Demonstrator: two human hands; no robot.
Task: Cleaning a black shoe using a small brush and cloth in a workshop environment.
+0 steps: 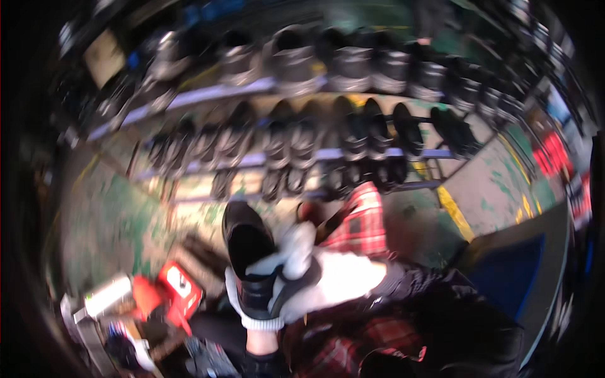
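A black shoe (246, 236) is held in front of me, toe pointing away and its dark opening facing up. My left hand (236, 296), in a white knitted glove, is wrapped around the heel end from below. From the right comes my right hand (299, 252), also white-gloved; its fingers close over the shoe's side and lie across the opening. Motion smears those fingers, so their exact grip is unclear. Between the two gloves shows a dark curved piece (296, 290), too blurred to tell whether it belongs to the same shoe.
Ahead stands a tiered shoe rack (328, 154) with rows of dark shoes. Red containers (179, 290) and a white-topped box (108, 296) are at the lower left. A blue panel (504, 277) stands at the right. Red plaid cloth (359, 220) lies beyond my right hand.
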